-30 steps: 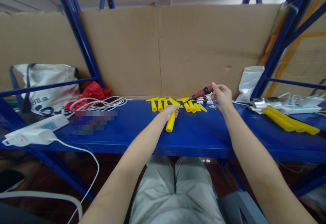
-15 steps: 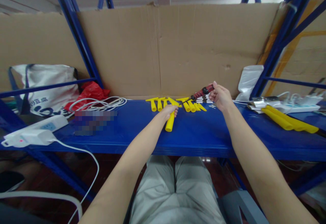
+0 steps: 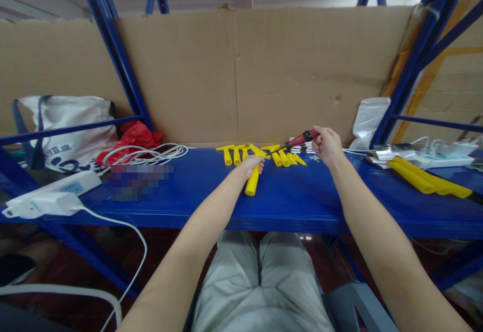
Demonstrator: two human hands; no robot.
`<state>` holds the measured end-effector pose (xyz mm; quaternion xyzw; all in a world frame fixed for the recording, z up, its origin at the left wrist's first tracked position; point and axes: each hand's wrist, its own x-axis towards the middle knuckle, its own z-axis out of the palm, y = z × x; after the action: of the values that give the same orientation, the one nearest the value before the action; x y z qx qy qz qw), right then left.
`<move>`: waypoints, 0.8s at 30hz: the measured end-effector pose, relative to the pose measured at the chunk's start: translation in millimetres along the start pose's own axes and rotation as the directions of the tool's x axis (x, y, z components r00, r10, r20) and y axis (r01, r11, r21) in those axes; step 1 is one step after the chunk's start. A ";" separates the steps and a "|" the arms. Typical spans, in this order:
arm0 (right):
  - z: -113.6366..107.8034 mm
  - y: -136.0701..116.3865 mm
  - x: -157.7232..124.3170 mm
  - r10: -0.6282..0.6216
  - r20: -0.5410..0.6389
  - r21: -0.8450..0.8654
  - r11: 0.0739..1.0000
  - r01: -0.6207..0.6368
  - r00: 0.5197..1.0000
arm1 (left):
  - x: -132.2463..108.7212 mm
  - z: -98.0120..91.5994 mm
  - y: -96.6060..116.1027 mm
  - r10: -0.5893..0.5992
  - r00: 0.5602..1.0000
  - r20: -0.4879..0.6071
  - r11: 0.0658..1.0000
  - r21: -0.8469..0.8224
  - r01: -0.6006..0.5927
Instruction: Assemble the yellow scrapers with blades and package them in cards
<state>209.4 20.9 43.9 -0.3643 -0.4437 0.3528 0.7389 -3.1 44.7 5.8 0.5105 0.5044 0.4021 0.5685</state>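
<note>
My left hand is closed round a yellow T-shaped plastic piece, whose tubular handle points down toward the table's front edge. My right hand grips the back end of a screwdriver with a red and black handle. The dark shaft slants down to the left, and its tip meets the yellow piece beside my left fingers; the exact contact is too small to make out. Several similar yellow pieces lie in a row behind my left hand. More yellow parts and small silvery screws lie beneath and beside the screwdriver.
On the blue table stand a white power strip and a coil of white cable at left, near a cloth bag and red plastic bag. Yellow-handled tools lie right. Cardboard closes the back.
The screwdriver has dipped slightly at its handle end and turned a little, my right hand lowering with it. My left hand and the yellow piece stay in place.
</note>
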 end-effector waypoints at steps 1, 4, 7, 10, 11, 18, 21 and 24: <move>0.1 0.0 0.2 0.003 -0.006 0.001 1.000 -0.003 1.000 | -0.2 0.0 0.2 0.000 1.000 -0.003 1.000 0.003 0.000; 0.5 -1.2 -0.4 0.004 0.012 0.009 1.000 -0.004 1.000 | -0.8 -0.2 1.1 0.001 1.000 -0.008 1.000 0.012 -0.001; 0.8 -4.6 -2.3 0.031 0.075 0.034 0.999 -0.033 0.997 | -1.2 -0.4 1.6 -0.002 1.000 -0.014 1.000 0.017 0.002; 1.2 -7.5 -3.7 0.049 0.124 0.048 0.997 -0.056 0.991 | -1.0 -0.6 1.5 -0.004 1.000 -0.015 1.000 0.011 0.004; 1.4 -7.7 -3.7 0.047 0.136 0.046 0.998 -0.054 0.990 | -0.8 -0.7 1.3 -0.004 1.000 -0.012 1.000 0.007 0.004; 0.0 0.5 1.0 -0.071 0.063 0.003 0.997 0.071 0.995 | 1.0 -0.8 0.2 0.001 1.000 0.000 1.000 0.005 -0.001; -0.8 2.5 2.4 -0.045 -0.002 -0.012 0.999 0.045 0.999 | 1.1 -0.8 -0.2 0.013 1.000 0.002 1.000 0.005 -0.013; -0.5 2.5 2.1 0.000 -0.033 -0.014 1.000 0.000 0.999 | 0.7 -0.8 0.1 0.014 1.000 -0.001 1.000 0.008 -0.014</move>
<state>210.1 23.8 42.4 -0.3750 -0.4341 0.3437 0.7435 -3.8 45.5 5.8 0.5163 0.5028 0.4043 0.5632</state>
